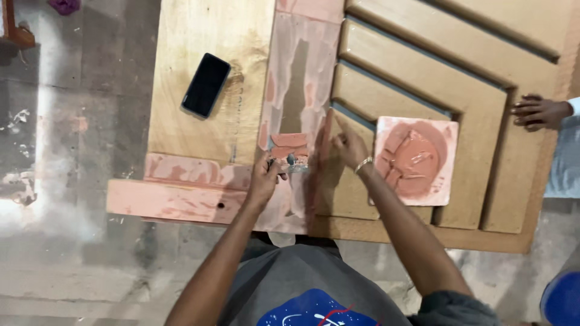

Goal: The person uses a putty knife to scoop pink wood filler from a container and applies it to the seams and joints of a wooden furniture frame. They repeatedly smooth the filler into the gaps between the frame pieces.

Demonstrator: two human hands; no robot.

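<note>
My left hand (266, 175) is closed around the handle of a putty knife (289, 148) whose blade carries reddish-pink filler, held at the near edge of the wooden door panel (423, 66). My right hand (348, 142) rests on the panel's grooved part, index finger stretched out and pressing along a groove edge, a bracelet on the wrist. Pink filler is smeared along the panel's vertical strip (302, 66) between my hands. A square board (415, 160) loaded with a mound of pink filler lies just right of my right hand.
A black phone (206, 84) lies on the plywood sheet (205, 36) at the left. A filler-stained wooden batten (175, 199) sits along the near edge. Another person's hand (538, 111) rests on the panel's right edge. Concrete floor (72, 181) surrounds the work.
</note>
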